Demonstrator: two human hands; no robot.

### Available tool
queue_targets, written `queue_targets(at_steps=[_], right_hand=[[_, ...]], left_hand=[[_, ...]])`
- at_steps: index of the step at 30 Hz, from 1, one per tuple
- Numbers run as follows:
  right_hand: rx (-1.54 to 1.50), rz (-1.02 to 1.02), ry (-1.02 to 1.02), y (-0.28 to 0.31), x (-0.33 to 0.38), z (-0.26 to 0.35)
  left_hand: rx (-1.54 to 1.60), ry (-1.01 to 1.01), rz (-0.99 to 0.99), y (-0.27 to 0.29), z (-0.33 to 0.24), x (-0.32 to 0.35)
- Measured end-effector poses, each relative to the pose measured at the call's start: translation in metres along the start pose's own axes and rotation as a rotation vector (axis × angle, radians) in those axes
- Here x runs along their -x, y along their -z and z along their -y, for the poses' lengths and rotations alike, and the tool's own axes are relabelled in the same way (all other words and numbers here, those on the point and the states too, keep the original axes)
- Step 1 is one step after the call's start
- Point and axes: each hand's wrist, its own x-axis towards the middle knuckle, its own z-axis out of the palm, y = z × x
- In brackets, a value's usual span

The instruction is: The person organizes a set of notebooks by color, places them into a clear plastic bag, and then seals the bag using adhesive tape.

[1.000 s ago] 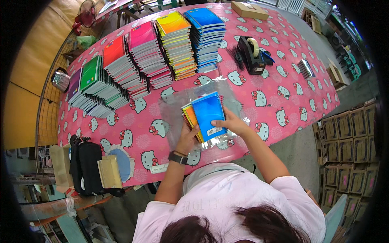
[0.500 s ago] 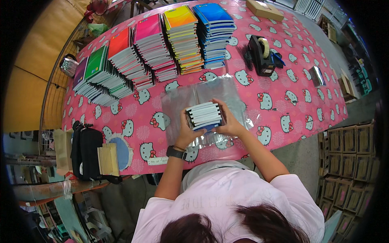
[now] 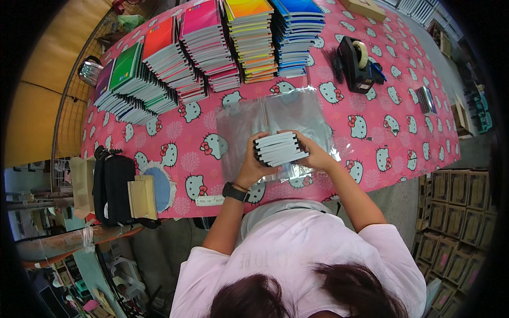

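- Small stack of notebooks [image 3: 280, 149]: a second ago lying flat with the blue cover up, now stood on edge, page edges showing.
- Left hand [image 3: 254, 161]: fingers clenched on the stack's left end.
- Right hand [image 3: 314, 153]: fingers grasping its right end.
- Position: over the clear plastic sleeves [image 3: 275, 124], near the tabletop's [image 3: 371, 153] front edge.
- Far edge: coloured notebook piles [image 3: 212, 50]; black tape dispenser [image 3: 356, 62].

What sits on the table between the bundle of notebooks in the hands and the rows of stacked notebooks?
Head view: clear plastic bags spread on the pink patterned tablecloth.
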Motion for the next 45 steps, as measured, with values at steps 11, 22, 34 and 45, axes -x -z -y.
queue_targets(at_steps=[11, 22, 34, 45], right_hand=[[0.195, -0.151, 0.015, -0.021, -0.002, 0.017], [0.277, -0.046, 0.209, -0.023, -0.002, 0.013], [1.495, -0.732, 0.193, 0.071, -0.028, -0.018], [1.329, -0.802, 0.200, 0.061, -0.034, -0.015]], left_hand=[[-0.112, -0.098, -0.063, 0.001, 0.012, -0.001], [-0.180, -0.165, -0.164, -0.003, 0.028, 0.011], [-0.107, 0.462, -0.387, 0.010, 0.019, -0.062], [-0.604, 0.425, -0.387, 0.020, 0.018, -0.060]])
